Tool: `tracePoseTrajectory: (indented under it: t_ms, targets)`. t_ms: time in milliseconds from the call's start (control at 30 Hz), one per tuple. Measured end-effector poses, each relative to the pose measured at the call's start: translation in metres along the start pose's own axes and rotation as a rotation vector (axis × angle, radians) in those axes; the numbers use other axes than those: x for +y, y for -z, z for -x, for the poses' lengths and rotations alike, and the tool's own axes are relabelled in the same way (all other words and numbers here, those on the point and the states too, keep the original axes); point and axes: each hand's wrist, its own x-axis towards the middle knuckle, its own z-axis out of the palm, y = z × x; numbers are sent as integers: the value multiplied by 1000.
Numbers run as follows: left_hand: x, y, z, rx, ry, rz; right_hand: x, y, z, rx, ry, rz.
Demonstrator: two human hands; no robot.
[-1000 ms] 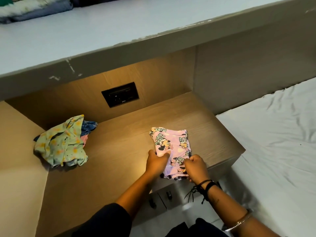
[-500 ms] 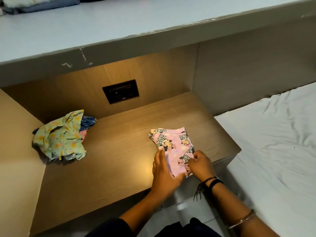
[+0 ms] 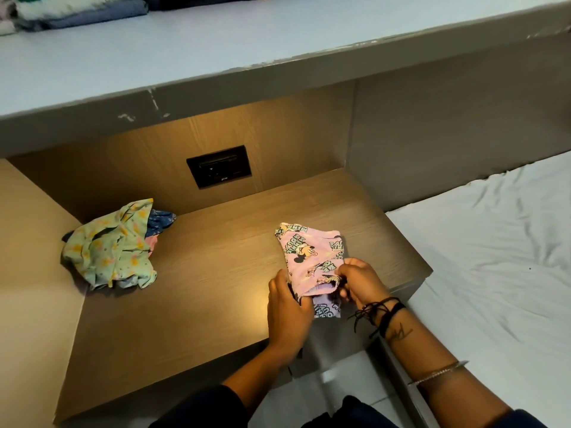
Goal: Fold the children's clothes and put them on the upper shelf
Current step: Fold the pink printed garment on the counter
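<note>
A small pink garment (image 3: pixel 310 256) with a cartoon mouse print lies folded near the front right of the wooden lower shelf (image 3: pixel 200 298). My left hand (image 3: pixel 287 307) grips its near left edge. My right hand (image 3: pixel 360 281) pinches its near right edge, and the near end is lifted off the wood. A crumpled pile of clothes (image 3: pixel 111 245), green with yellow flowers on top and blue and pink pieces beneath, sits at the back left. The grey upper shelf (image 3: pixel 278 41) runs across the top and carries folded clothes (image 3: pixel 77 10) at its far left.
A black socket panel (image 3: pixel 219 166) is set in the back wall under the upper shelf. A bed with a white wrinkled sheet (image 3: pixel 494 257) lies to the right. A wooden side panel (image 3: pixel 31 288) closes the lower shelf on the left.
My left hand went from lying flat on the garment to gripping its near edge. Both hands now hold that edge raised off the shelf.
</note>
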Motion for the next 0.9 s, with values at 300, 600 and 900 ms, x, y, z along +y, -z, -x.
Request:
tracePoseTrajectory:
  t_ms: [300, 600, 900]
  targets:
    - [-19, 7, -1, -167, -535, -577, 44, 0, 7, 99, 143, 580]
    - [-40, 27, 1, -221, -321, -129, 50, -10, 39, 158, 798, 1299]
    - [-60, 48, -3, -475, -390, -292, 71, -14, 40, -274, 746, 1368]
